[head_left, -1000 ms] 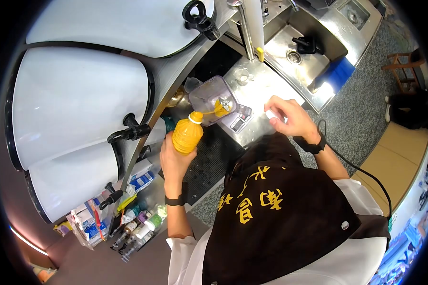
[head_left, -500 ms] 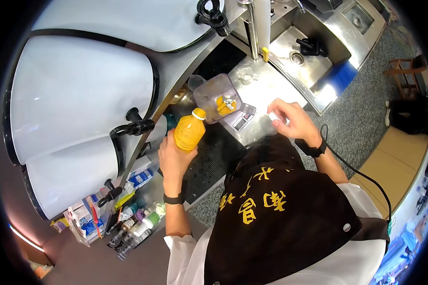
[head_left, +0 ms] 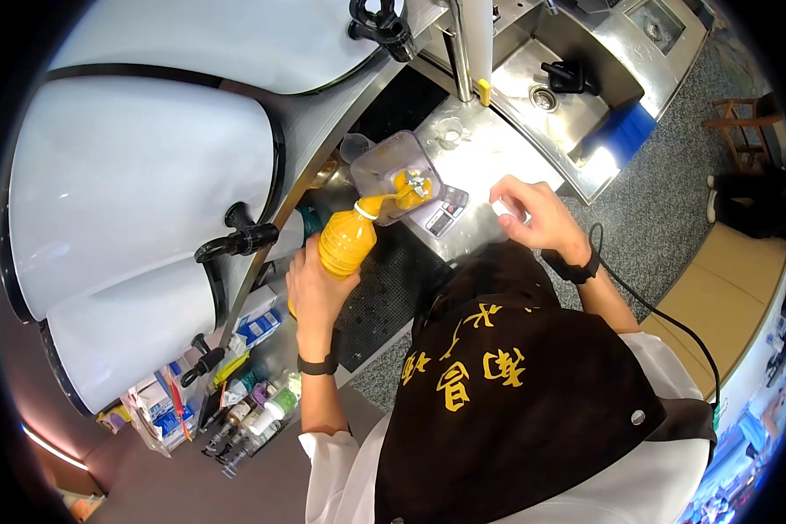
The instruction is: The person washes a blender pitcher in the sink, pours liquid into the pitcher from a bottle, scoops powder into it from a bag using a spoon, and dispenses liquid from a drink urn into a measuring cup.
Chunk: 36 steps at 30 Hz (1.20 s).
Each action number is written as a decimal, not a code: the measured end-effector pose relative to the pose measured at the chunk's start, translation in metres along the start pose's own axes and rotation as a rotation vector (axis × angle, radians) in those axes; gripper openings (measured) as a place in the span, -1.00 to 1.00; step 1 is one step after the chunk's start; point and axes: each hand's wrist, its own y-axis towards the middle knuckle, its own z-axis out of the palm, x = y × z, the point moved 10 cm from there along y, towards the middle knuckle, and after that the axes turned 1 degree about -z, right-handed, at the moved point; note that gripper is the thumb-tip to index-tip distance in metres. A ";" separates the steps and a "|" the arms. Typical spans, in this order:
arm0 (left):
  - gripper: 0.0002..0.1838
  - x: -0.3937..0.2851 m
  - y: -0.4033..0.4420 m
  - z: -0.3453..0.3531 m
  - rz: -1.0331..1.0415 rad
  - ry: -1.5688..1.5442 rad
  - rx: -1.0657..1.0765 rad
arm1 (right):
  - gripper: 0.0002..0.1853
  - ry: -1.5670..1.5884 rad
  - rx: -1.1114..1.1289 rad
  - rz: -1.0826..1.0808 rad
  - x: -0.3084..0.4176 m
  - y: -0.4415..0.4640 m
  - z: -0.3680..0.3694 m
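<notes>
My left hand (head_left: 314,286) is wrapped round a plastic bottle (head_left: 348,245) of yellow juice, tipped over the clear square blender jug (head_left: 373,171). From its open mouth a yellow stream runs into the jug. Yellow fruit pieces or pulp (head_left: 407,197) and metal blades show at the bottom. Beneath the jug's near edge is a digital kitchen scale (head_left: 445,217), its display facing me. Over the counter's right edge my right hand (head_left: 543,217) is closed with fingers curled round a small white bottle cap (head_left: 500,208).
A steel sink (head_left: 533,65) holding a black object (head_left: 569,77) lies beyond the steel counter (head_left: 472,157). White dispensers with black taps (head_left: 251,236) overhang the left. Small clear cups (head_left: 450,131) stand near the jug, and pump bottles (head_left: 258,419) stand lower left.
The bottle has tipped further toward the jug, and yellow juice now pours from it. The yellow patch in the jug looks larger. My right hand stays nearly in place.
</notes>
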 end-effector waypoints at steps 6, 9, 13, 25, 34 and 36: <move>-0.15 -0.004 -0.002 -0.002 0.025 -0.100 -0.032 | -0.70 0.009 0.010 -0.011 0.003 0.002 0.002; -0.16 -0.009 -0.002 -0.005 0.038 -0.164 -0.028 | -0.69 0.012 0.027 -0.011 0.003 0.003 0.004; -0.15 -0.010 -0.001 -0.004 0.021 -0.242 -0.039 | -0.69 0.024 0.028 -0.014 0.003 0.005 0.005; -0.15 -0.014 0.006 -0.004 0.023 -0.317 -0.017 | -0.61 0.049 0.022 -0.002 -0.005 0.007 0.007; -0.16 -0.013 0.004 -0.004 0.001 -0.355 0.009 | -0.60 0.043 0.034 0.032 -0.007 0.011 0.001; -0.18 -0.012 0.002 -0.004 -0.016 -0.379 -0.001 | -0.57 -0.001 -0.030 -0.049 0.007 0.016 -0.005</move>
